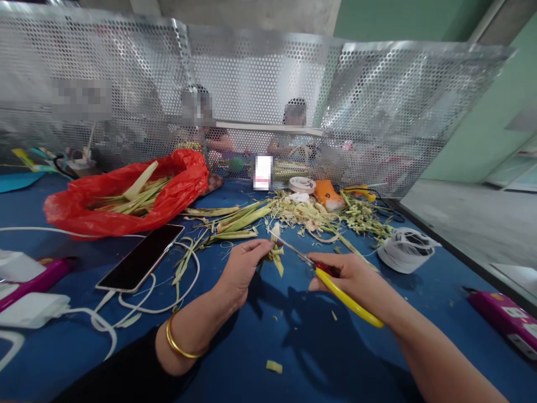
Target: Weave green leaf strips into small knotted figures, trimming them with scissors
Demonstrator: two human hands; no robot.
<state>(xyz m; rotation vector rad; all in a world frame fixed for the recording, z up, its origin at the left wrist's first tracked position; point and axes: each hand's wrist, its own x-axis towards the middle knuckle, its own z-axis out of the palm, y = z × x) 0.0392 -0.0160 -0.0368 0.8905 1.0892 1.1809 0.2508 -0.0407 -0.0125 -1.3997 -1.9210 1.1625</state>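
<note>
My left hand (238, 272), with a gold bangle on the wrist, pinches a small pale-green piece of folded leaf strips (277, 262) between thumb and fingers. Part of that piece is hidden by the fingertips. In my right hand (358, 280) is a pair of scissors (350, 301) with yellow and red handles. The blades point left, their tips at the upper part of the leaf piece; whether they touch it I cannot tell. Just beyond lie long green leaf strips (243, 217) and a heap of shredded trimmings (304, 212). A small cut scrap (274, 366) rests nearer me.
A red plastic bag (94, 223) of leaf strips stands at the left, near a phone (140, 260) with white cables. Rolls of tape (405, 252) and a purple power strip (505, 319) are at the right. Behind a perforated metal screen (255, 73), other people sit.
</note>
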